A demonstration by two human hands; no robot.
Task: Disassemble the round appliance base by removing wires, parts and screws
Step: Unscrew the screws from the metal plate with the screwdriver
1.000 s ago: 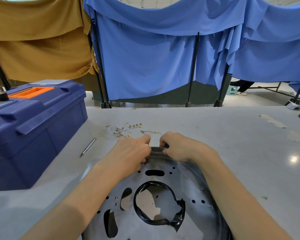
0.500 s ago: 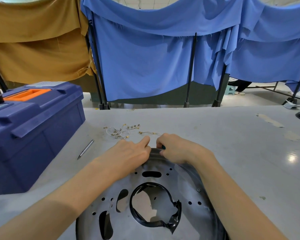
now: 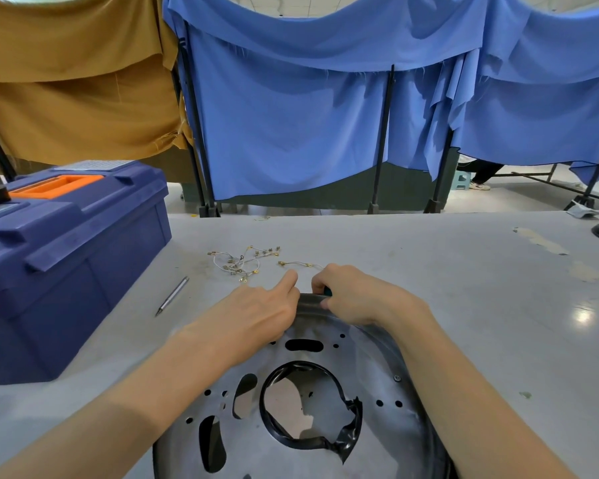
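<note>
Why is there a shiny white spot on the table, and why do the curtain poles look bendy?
Head view: the spot on the table is glare, probably a ceiling light mirrored in the smooth top. Head view: the poles lean and curve because the wide-angle lens bends lines towards the edges. Head view: the picture is sharp, not blurry.

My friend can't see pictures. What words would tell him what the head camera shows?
A left hand and a right hand grip the far rim of a round metal base lying on a grey table. Loose wires lie just beyond the hands, and a blue toolbox stands at the left.
</note>
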